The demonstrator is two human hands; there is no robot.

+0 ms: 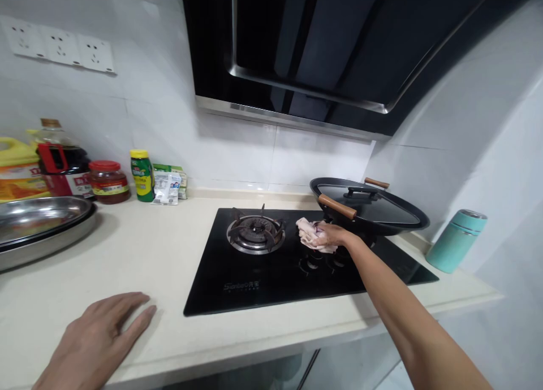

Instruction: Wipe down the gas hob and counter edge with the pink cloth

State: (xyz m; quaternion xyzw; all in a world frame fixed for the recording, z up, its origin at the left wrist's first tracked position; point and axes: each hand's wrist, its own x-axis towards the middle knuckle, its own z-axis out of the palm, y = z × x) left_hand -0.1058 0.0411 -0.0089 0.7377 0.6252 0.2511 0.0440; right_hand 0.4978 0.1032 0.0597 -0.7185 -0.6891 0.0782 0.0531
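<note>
My right hand [330, 235] presses a crumpled pale pink cloth [309, 233] onto the black glass gas stove [271, 277], between the left burner [257, 232] and the wok. Its fingers are closed round the cloth and partly hidden by it. Just beyond that hand, a dark wok [394, 227] with wooden handles and a lid [373, 206] sits over the right side of the stove. Over at the lower left, my left hand [99, 333] rests on the cream countertop [139, 254], fingers stretched out, holding nothing.
Metal trays [46, 237] lie at the left edge. Along the wall stand a dark sauce bottle [63, 164], a red-lidded jar [109, 182], a green bottle [142, 176] and packets [167, 186]. A turquoise flask [456, 242] is at the right. The range hood [288, 45] hangs above.
</note>
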